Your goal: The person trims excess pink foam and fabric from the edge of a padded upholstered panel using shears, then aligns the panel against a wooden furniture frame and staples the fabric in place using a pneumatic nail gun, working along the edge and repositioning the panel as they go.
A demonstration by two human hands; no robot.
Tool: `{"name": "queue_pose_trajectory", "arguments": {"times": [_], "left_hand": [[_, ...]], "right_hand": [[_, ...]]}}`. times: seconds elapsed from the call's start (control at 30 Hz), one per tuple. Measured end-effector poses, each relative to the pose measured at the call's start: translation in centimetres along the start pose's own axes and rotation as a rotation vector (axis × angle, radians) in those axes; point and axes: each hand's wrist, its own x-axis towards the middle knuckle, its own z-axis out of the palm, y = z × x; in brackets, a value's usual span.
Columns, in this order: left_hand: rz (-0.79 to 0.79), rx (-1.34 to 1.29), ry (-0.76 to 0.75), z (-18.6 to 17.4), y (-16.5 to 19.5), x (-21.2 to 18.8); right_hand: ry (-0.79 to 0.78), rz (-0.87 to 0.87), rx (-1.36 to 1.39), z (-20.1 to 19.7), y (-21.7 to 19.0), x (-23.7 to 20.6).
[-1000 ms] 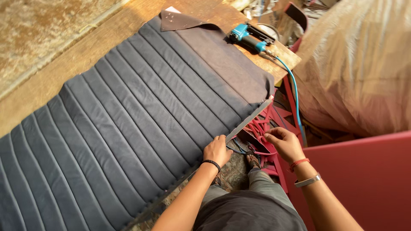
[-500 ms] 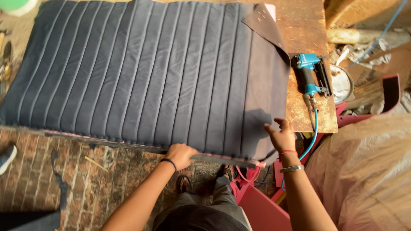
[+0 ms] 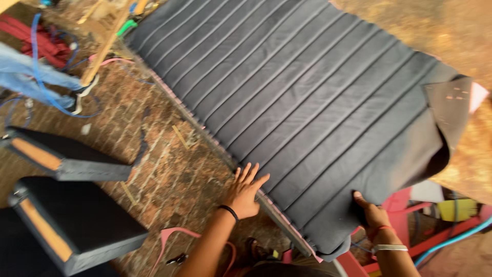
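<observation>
A person leans over a wide sheet of dark grey ribbed upholstery spread across a worn wooden tabletop, the padded channels running in long parallel seams from the near right to the far left. The left hand, a black band at its wrist, lies flat with fingers spread and nothing clasped, pressing the sheet's near edge where it overhangs the tabletop. The right hand, wearing a red thread and a metal bangle, has its grip closed on the sheet's near right corner, fingers tucked under the fabric and thumb on top. At the far right a plain unquilted flap of the same material curls up and back over itself.

Below the tabletop's edge lies a brick floor strewn with scraps. Two dark upholstered cushions with tan side panels sit on it at the near left. A pink strap trails across the bricks near the person's left arm. At the far left another person's leg in blue denim stands among looping blue cords. A blue hose and red frame pieces show at the near right, beneath the sheet's corner.
</observation>
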Motion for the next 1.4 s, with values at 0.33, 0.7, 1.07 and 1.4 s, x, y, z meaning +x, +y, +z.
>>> {"name": "queue_pose_trajectory", "arguments": {"times": [0.33,0.7,1.07,1.4], "left_hand": [[-0.657,-2.188,0.226,16.4,-5.4,-14.0],[-0.760,-2.048,0.213,15.3,-5.4,-14.5],[-0.952,-1.536,0.144,14.0,-7.6,-13.7],[-0.915,-1.728,0.114,14.9,-10.6,-17.0]], "right_hand": [[-0.201,0.145,-0.083,7.6,13.0,-8.7],[-0.083,-0.896,-1.191,3.8,-5.3,-3.9],[0.174,-0.717,-1.162,5.2,-19.6,5.9],[0.194,-0.826,-1.167,4.1,-15.2,6.6]]}}
